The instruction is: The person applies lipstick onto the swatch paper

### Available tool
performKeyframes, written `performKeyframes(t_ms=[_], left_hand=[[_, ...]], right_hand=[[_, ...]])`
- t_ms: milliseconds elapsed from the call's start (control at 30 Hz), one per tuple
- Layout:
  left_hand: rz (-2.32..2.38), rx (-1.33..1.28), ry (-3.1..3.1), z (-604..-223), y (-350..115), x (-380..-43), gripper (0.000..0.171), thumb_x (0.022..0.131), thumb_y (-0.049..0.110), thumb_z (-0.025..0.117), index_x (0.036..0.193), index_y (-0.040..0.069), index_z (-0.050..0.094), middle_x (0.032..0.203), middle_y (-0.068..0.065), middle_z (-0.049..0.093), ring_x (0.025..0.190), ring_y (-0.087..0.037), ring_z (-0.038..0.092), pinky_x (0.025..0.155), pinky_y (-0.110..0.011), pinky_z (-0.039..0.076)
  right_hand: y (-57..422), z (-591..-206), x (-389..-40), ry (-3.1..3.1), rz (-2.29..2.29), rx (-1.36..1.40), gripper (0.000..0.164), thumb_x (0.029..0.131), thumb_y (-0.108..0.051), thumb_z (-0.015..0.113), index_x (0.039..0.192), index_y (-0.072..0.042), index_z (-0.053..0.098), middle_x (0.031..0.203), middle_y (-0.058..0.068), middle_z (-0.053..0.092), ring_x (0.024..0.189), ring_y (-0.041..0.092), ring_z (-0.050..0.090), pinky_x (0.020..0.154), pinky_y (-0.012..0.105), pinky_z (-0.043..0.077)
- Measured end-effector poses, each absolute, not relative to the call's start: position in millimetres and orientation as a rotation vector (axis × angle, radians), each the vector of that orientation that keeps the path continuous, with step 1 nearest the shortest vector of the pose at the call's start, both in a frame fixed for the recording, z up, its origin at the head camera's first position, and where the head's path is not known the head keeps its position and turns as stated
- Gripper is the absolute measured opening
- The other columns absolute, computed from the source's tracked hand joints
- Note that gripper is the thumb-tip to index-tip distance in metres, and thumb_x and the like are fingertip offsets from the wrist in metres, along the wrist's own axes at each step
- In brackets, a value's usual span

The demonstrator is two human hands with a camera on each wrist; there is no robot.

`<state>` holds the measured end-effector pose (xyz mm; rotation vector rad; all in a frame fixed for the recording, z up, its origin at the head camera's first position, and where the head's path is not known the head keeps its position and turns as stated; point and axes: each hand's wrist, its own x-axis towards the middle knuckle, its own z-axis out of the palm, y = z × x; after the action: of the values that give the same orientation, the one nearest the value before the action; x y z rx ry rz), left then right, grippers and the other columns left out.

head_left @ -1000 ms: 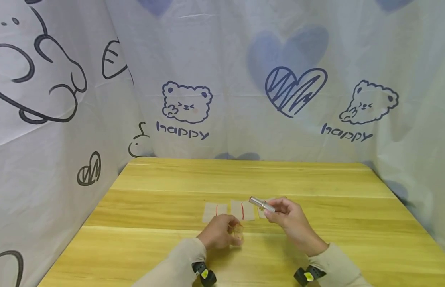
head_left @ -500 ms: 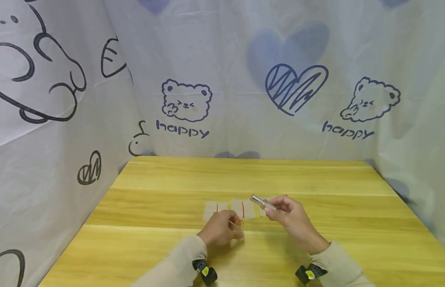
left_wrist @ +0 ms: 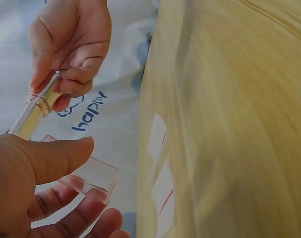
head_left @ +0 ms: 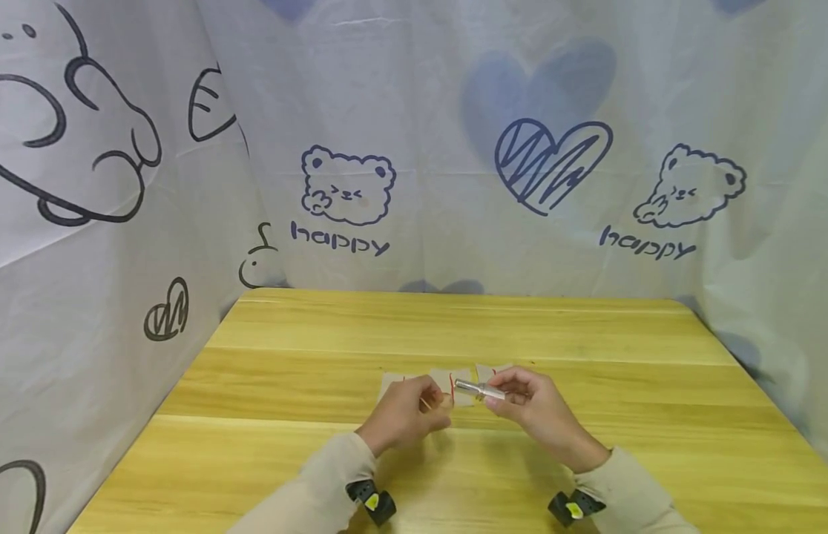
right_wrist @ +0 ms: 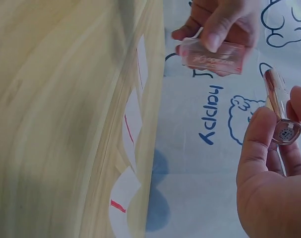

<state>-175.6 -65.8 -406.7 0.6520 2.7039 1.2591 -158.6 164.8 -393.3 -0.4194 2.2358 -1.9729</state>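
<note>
My right hand [head_left: 541,415] pinches a slim silvery lipstick tube [head_left: 477,389] near its right end, with its other end pointing left. In the right wrist view, the tube's round base shows a small printed label. Opposite, my left hand [head_left: 410,411] holds a clear, boxy lipstick cap [right_wrist: 212,57] between thumb and fingers; pale lettering shows on its side. The cap and the tube are close together but apart. Behind the hands lie three paper pieces, the left paper [head_left: 389,381], the middle paper [head_left: 464,377] and the right paper [head_left: 484,370], each with a red stroke.
The papers lie in a row on a wooden table [head_left: 307,356]. White cloth [head_left: 441,252] printed with bears and hearts hangs behind the table's far edge and along its left side. Black bands [head_left: 372,501] circle both wrists over light sleeves.
My left hand has moved a little forward, turning the cap. My right hand has lowered the lipstick's far end and shifted it left, so the tube lies more level.
</note>
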Motion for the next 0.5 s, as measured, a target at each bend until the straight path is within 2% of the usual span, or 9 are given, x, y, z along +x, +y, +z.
performKeyframes(t_ms=[333, 500], left_hand=[[1.219, 0.71, 2.82, -399.9, -69.7, -173.6, 0.023, 0.078, 0.017, 0.081, 0.09, 0.01, 0.063, 0.084, 0.001, 0.058, 0.077, -0.016, 0.053, 0.068, -0.029, 0.046], [1.249, 0.702, 2.84, -398.9, -69.6, -171.5, 0.024, 0.076, 0.016, 0.083, 0.088, 0.01, 0.062, 0.081, 0.001, 0.054, 0.075, -0.015, 0.049, 0.066, -0.03, 0.043]], right_hand=[[164.2, -391.7, -157.2, 2.342, -1.815, -0.557, 0.026, 0.087, -0.006, 0.072, 0.108, 0.007, 0.061, 0.097, 0.015, 0.059, 0.078, 0.018, 0.059, 0.07, 0.027, 0.054], [163.4, -391.6, -158.1, 2.403, -1.767, -0.525, 0.023, 0.087, -0.006, 0.073, 0.105, 0.003, 0.064, 0.094, 0.013, 0.061, 0.076, 0.019, 0.06, 0.067, 0.028, 0.054]])
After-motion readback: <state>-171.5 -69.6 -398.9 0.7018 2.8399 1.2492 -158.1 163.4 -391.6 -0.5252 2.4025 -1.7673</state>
